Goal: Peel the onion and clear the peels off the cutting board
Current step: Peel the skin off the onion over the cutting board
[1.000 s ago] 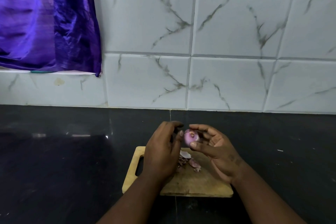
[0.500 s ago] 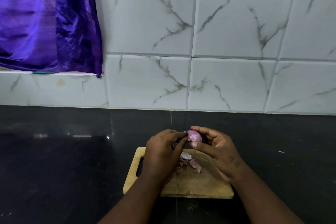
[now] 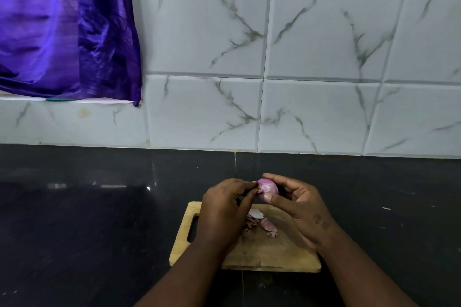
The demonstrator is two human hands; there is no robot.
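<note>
A small purple onion (image 3: 267,188) is held above the far edge of the wooden cutting board (image 3: 269,252). My right hand (image 3: 303,209) grips it between thumb and fingers. My left hand (image 3: 225,212) pinches a brownish bit of skin at the onion's left end. Several loose peels (image 3: 262,222), pale and pinkish, lie on the board under my hands, partly hidden by the left hand.
The board has a handle slot (image 3: 192,229) on its left and lies on a dark countertop (image 3: 87,227). A white marble-tiled wall (image 3: 311,107) stands behind. A purple curtain (image 3: 62,27) hangs at the upper left.
My left fingertips have closed in on the onion's left end and now pinch its skin. The onion has turned slightly in my right hand.
</note>
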